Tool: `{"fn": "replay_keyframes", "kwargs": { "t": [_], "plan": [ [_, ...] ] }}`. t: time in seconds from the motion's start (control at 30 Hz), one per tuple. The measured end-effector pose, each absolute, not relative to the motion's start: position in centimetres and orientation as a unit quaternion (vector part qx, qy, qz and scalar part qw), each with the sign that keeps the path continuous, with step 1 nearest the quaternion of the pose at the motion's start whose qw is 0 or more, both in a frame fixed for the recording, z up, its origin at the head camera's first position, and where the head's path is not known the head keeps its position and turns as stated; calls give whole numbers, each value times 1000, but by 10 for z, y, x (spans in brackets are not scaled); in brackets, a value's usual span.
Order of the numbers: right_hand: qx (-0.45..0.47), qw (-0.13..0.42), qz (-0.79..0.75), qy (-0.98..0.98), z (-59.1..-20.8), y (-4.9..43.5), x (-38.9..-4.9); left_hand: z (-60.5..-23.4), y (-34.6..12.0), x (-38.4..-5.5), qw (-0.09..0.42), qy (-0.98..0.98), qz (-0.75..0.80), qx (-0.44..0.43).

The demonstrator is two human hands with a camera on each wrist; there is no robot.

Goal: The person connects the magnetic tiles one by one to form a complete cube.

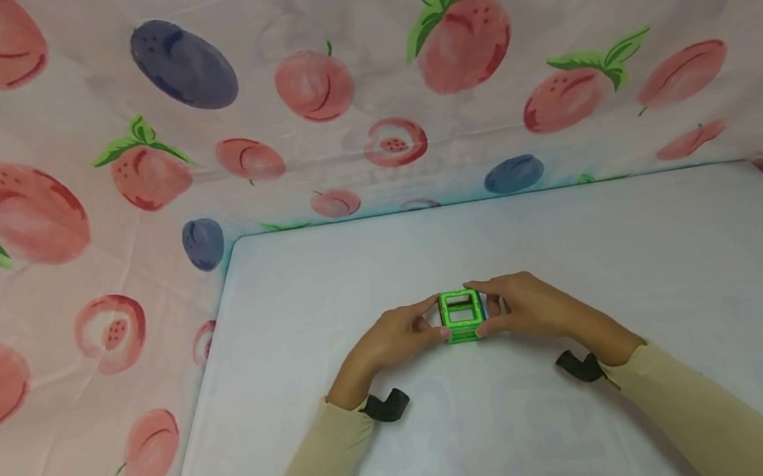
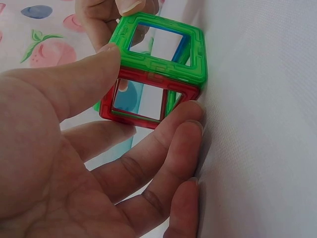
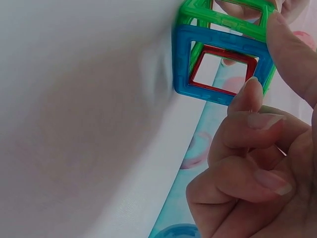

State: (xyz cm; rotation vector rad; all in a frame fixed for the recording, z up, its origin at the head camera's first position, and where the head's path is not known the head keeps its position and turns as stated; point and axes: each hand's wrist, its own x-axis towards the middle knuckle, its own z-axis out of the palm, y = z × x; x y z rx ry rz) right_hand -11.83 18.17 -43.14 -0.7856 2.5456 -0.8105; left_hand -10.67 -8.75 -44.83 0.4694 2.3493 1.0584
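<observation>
A small open-framed cube of square magnetic tiles (image 1: 465,335) rests on the white tabletop, between the two hands. My left hand (image 1: 395,337) holds it from the left, thumb at the near corner and a finger at the far one. On that side, the left wrist view shows a red tile (image 2: 136,119) below a green tile (image 2: 153,64). My right hand (image 1: 535,307) grips the opposite side the same way. There, the right wrist view shows a blue tile (image 3: 203,92) touched by a fingertip. Part of the cube is hidden behind the fingers.
The white tabletop (image 1: 485,429) spreads around both hands. A fruit-patterned cloth (image 1: 362,54) hangs behind the table and along its left side. Black curved pieces (image 1: 387,406) are worn at both wrists, near the beige sleeves (image 1: 327,453).
</observation>
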Motion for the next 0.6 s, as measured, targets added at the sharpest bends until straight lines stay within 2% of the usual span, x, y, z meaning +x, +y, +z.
{"fn": "replay_keyframes", "kwargs": {
  "t": [0.6],
  "plan": [
    [-270,178,-287,902,-435,182,-116,-448,-87,-106,257,867,390,176]
  ]
}}
